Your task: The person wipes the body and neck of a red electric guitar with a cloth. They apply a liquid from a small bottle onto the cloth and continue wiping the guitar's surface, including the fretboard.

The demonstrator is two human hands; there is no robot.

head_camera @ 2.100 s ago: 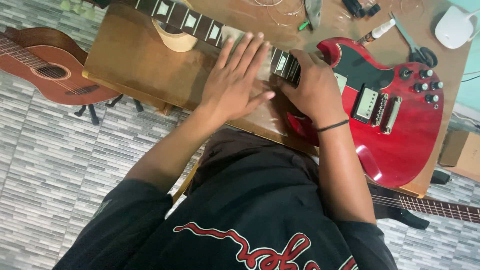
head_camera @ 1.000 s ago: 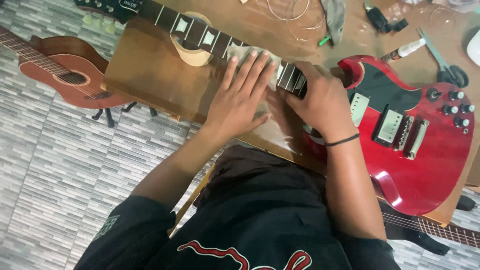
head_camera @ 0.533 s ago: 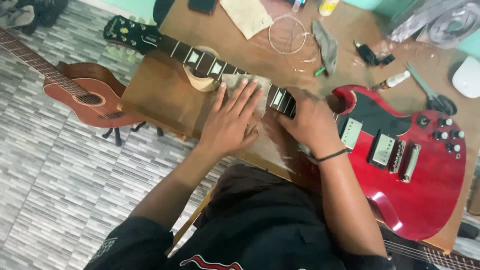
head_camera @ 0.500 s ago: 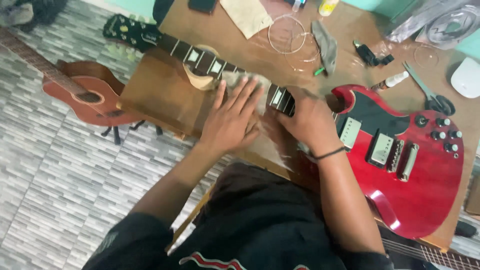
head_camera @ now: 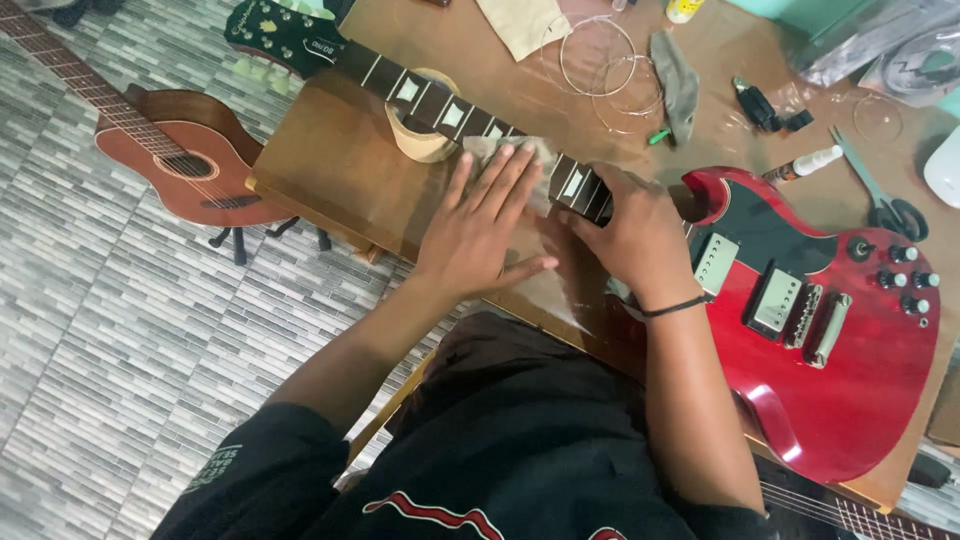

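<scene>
A: What are the fingers point(head_camera: 500, 175) doing?

B: Those of the left hand point(head_camera: 478, 232) are lying flat and spread, pressing a pale cloth point(head_camera: 510, 152) onto the neck point(head_camera: 440, 108) of the red electric guitar point(head_camera: 810, 320). The right hand point(head_camera: 630, 230) is curling its fingers over the neck, gripping it just beside the body.

A: And the room around them?

B: The guitar is lying across the wooden worktop point(head_camera: 340, 170), its headstock point(head_camera: 270, 30) reaching past the far edge. Coiled strings point(head_camera: 600, 60), scissors point(head_camera: 880, 195) and a small bottle point(head_camera: 805, 165) are sitting beyond. An acoustic guitar point(head_camera: 180, 160) is standing on the tiled floor, left.
</scene>
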